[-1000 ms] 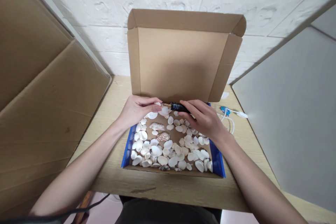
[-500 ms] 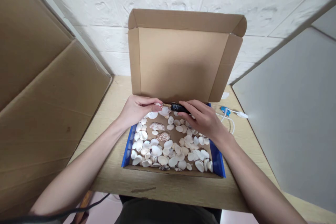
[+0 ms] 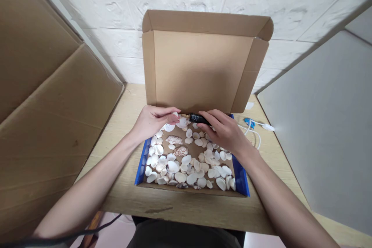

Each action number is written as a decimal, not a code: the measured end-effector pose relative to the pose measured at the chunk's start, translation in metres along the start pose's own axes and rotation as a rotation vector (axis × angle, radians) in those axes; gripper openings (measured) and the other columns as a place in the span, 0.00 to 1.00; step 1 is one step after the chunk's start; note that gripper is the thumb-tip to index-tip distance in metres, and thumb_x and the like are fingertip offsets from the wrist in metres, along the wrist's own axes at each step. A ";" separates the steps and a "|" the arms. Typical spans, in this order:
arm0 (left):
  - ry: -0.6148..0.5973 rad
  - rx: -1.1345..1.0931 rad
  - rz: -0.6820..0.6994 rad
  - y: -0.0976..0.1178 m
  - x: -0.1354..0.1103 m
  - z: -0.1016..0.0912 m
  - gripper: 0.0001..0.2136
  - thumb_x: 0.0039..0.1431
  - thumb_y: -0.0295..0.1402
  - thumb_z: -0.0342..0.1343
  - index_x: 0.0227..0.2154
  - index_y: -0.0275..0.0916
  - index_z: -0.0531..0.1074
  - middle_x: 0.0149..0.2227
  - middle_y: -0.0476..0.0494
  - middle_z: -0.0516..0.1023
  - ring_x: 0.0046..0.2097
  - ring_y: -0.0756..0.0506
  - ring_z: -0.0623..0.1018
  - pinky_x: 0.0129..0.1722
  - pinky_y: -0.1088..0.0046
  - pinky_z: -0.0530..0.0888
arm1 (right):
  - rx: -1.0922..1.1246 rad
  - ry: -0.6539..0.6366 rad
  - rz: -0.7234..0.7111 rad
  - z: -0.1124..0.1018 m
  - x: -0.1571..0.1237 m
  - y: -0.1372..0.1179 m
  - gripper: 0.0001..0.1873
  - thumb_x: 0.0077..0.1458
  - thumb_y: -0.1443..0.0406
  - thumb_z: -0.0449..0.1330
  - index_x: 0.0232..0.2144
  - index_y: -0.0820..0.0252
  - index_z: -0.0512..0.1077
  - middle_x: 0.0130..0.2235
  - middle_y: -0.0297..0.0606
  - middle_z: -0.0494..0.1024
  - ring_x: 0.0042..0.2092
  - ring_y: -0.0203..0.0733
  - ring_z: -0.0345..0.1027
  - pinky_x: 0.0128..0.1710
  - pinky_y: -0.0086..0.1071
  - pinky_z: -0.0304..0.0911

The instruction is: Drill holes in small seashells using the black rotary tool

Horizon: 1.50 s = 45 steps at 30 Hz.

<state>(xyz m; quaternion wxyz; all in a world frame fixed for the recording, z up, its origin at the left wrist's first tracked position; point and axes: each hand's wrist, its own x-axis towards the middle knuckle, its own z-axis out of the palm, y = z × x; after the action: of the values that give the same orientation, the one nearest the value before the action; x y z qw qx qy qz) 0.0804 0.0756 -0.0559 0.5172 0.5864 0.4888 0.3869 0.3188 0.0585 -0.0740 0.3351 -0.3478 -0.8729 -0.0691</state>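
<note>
Between the thumb and fingers of my left hand (image 3: 157, 120) is a small white seashell (image 3: 175, 114). My right hand (image 3: 222, 127) is wrapped round a black mini drill (image 3: 198, 119), its brass-coloured chuck (image 3: 185, 116) pointing left at the shell. Whether the bit touches the shell is too small to tell. Both hands are over the back part of an open cardboard box (image 3: 236, 180) with blue sides. Many white seashells (image 3: 173, 167) lie in it, and two brown-speckled shells (image 3: 181, 151) sit in the middle left.
Behind my hands the box lid (image 3: 200, 69) stands upright near a white brick wall (image 3: 113, 6). A white cable (image 3: 258, 139) and a blue crumpled piece (image 3: 249, 123) lie on the wooden table (image 3: 122, 197) at the right. Cardboard (image 3: 58, 104) rises at the left, a grey panel (image 3: 325, 124) at the right.
The shell in my left fingers has turned a little and is tipped more upright. The drill has shifted very slightly; the box and its shells look the same.
</note>
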 end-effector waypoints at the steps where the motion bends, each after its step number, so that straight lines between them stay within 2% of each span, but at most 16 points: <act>1: -0.010 -0.013 -0.003 0.000 0.000 0.000 0.12 0.49 0.38 0.65 0.36 0.39 0.81 0.33 0.44 0.84 0.35 0.44 0.83 0.39 0.69 0.80 | 0.000 -0.003 0.003 0.000 0.000 0.000 0.16 0.61 0.63 0.55 0.49 0.65 0.67 0.38 0.45 0.77 0.37 0.41 0.71 0.36 0.34 0.69; 9: -0.121 -0.007 0.040 -0.001 0.002 -0.002 0.12 0.55 0.39 0.60 0.38 0.37 0.78 0.36 0.42 0.83 0.36 0.45 0.82 0.39 0.69 0.79 | -0.014 0.023 -0.013 0.000 -0.001 0.001 0.16 0.60 0.64 0.56 0.49 0.64 0.67 0.39 0.45 0.77 0.38 0.42 0.71 0.36 0.35 0.68; 17: -0.231 0.017 0.101 0.000 0.002 -0.005 0.13 0.61 0.37 0.52 0.44 0.40 0.76 0.40 0.41 0.82 0.40 0.44 0.82 0.41 0.68 0.79 | -0.028 0.038 -0.018 0.001 -0.001 0.003 0.16 0.60 0.64 0.57 0.50 0.64 0.67 0.38 0.45 0.77 0.39 0.42 0.71 0.37 0.35 0.69; 26: -0.205 0.052 0.095 0.001 0.002 -0.004 0.13 0.61 0.35 0.50 0.43 0.37 0.75 0.36 0.41 0.82 0.37 0.45 0.82 0.38 0.69 0.79 | -0.149 0.119 -0.057 -0.005 0.002 0.000 0.18 0.58 0.66 0.58 0.52 0.61 0.66 0.36 0.42 0.76 0.36 0.41 0.69 0.35 0.34 0.65; 30: -0.214 0.019 0.128 0.000 0.002 -0.004 0.11 0.61 0.30 0.50 0.42 0.35 0.73 0.34 0.42 0.81 0.37 0.46 0.82 0.38 0.70 0.79 | -0.116 0.076 -0.057 -0.004 0.001 0.000 0.19 0.60 0.66 0.57 0.53 0.63 0.65 0.37 0.43 0.76 0.37 0.41 0.69 0.36 0.34 0.66; 36: -0.212 -0.044 0.164 -0.005 0.004 -0.005 0.08 0.62 0.31 0.51 0.42 0.37 0.70 0.34 0.45 0.80 0.36 0.47 0.81 0.38 0.69 0.79 | -0.070 0.047 -0.056 -0.002 0.002 0.000 0.17 0.59 0.66 0.57 0.49 0.70 0.66 0.37 0.46 0.76 0.37 0.42 0.69 0.37 0.34 0.67; 41: -0.209 -0.035 0.173 -0.006 0.004 -0.004 0.06 0.61 0.30 0.52 0.39 0.36 0.70 0.34 0.44 0.80 0.37 0.46 0.81 0.40 0.67 0.79 | -0.149 0.079 -0.075 -0.006 0.003 0.000 0.17 0.59 0.66 0.58 0.50 0.65 0.66 0.36 0.43 0.77 0.37 0.41 0.69 0.36 0.34 0.66; 45: -0.196 -0.024 0.176 -0.004 0.004 -0.002 0.05 0.60 0.30 0.51 0.38 0.36 0.69 0.33 0.44 0.80 0.35 0.47 0.81 0.39 0.67 0.79 | -0.155 0.053 -0.050 -0.005 0.002 0.000 0.18 0.59 0.66 0.57 0.52 0.64 0.65 0.39 0.42 0.78 0.39 0.41 0.70 0.37 0.34 0.66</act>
<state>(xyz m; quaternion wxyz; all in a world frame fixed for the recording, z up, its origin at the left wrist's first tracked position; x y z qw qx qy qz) 0.0789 0.0802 -0.0602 0.5335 0.6559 0.3778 0.3774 0.3205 0.0582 -0.0689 0.3282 -0.3489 -0.8642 -0.1540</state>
